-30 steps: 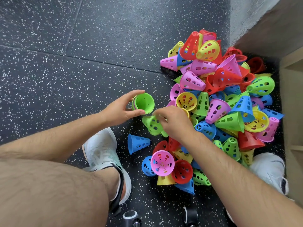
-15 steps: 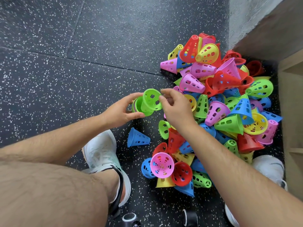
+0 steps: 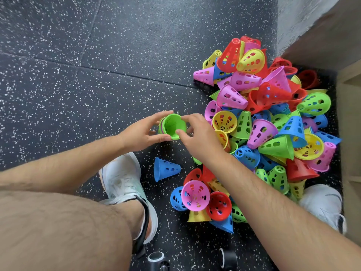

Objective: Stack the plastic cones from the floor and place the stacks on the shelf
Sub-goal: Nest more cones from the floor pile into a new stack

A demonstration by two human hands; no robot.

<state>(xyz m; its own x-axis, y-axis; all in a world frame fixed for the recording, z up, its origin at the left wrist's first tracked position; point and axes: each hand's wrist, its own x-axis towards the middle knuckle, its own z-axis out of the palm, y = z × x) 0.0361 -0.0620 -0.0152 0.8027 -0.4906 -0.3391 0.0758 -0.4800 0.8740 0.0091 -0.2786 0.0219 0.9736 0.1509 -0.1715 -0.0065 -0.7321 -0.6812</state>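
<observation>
Showing two bare hands over a dark floor of white-speckled tiles with thin seams. The left hand curls its thumb and fingers round a short stack of cones, held left of the large pile of cones and apart from it. The right hand pinches the rim of the same stack between thumb and forefinger. Only the stack's green inner cone faces the camera. The cones under it show as thin coloured edges, so their number cannot be told.

The cones are glossy plastic in five colours, tapered, pierced with slots and closed by a spoked tip. A blue cone lies alone on its side near the left shoe. The right shoe is partly hidden by the pile. A pale wooden shelf is cut off at the right edge, below a rough grey wall. Two black cylinders at the bottom edge are cropped and cannot be identified. Marks on the left shoe are too faint to read.
</observation>
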